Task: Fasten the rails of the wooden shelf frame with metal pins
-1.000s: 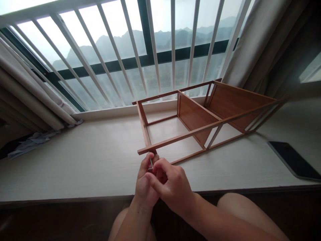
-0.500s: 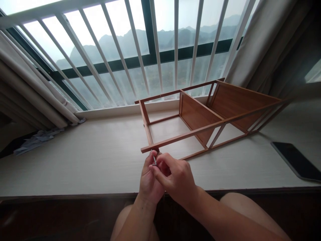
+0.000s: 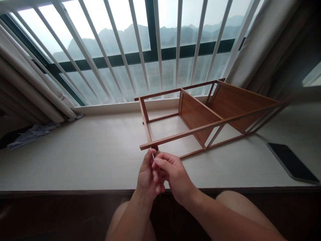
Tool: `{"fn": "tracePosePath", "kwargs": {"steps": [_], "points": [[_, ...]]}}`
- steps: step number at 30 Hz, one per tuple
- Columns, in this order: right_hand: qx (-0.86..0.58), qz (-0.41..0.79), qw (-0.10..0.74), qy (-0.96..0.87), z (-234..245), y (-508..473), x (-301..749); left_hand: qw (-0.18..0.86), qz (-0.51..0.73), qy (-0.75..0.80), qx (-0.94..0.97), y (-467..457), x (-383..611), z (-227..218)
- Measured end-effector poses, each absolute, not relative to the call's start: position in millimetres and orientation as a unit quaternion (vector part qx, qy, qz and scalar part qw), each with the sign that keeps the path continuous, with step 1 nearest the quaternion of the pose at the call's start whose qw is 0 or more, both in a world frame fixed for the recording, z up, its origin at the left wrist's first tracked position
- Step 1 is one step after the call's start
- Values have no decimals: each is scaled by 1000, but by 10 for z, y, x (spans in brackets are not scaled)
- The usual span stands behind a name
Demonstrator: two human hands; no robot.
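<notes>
A brown wooden shelf rack (image 3: 180, 135) lies on its side on the pale window ledge, its narrow end bars towards the left. My left hand (image 3: 145, 175) is closed at its near left corner, fingertips around the wood there; the part inside the grip is mostly hidden. My right hand (image 3: 175, 175) pinches a thin metal hex key (image 3: 152, 154) between thumb and forefinger. The key's tip meets the underside of the near rail by the corner, and its shaft passes close beside my left thumb. The key's lower end is covered by my right fingers.
A dark phone (image 3: 292, 161) lies on the ledge (image 3: 75, 160) at the right. White window bars (image 3: 178, 50) rise behind the rack. Curtains (image 3: 30, 77) hang at both sides, with crumpled grey cloth or paper (image 3: 32, 134) at the far left.
My right hand has turned the hex key, and its bent end, visible before, is now hidden by the fingers. The right fingers have loosened and shifted. The view has moved slightly; the rack stays put.
</notes>
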State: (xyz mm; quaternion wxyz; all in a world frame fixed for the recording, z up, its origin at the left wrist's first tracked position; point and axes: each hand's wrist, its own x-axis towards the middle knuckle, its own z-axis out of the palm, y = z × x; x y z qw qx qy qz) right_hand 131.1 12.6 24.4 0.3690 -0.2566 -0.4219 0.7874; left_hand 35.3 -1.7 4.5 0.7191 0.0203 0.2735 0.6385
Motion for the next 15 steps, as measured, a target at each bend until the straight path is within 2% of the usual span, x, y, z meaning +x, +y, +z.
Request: {"fn": "tracePosePath", "kwargs": {"steps": [4, 9, 15], "points": [[-197, 849, 339, -355, 193, 153, 1330, 737, 613, 281, 46, -48, 326, 11], [-203, 827, 348, -392, 197, 136, 1361, 758, 589, 271, 69, -48, 341, 58], [-239, 787, 373, -429, 212, 114, 1369, 738, 627, 242, 68, -27, 348, 77]]}}
